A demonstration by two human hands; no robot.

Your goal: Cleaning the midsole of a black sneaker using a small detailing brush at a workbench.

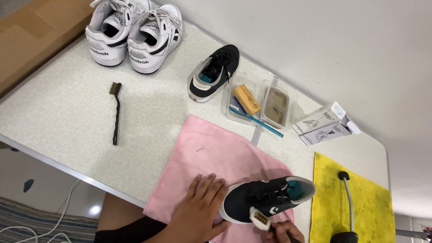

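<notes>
On a pale desk [67, 112], the left hand [198, 211] presses flat on a black sneaker [265, 200] (atop a pink cloth [211, 153], near edge) while the right hand [285, 231] pinches a small brush [261, 219].

Black sneaker [265, 200] — brush [261, 219] against it
</notes>
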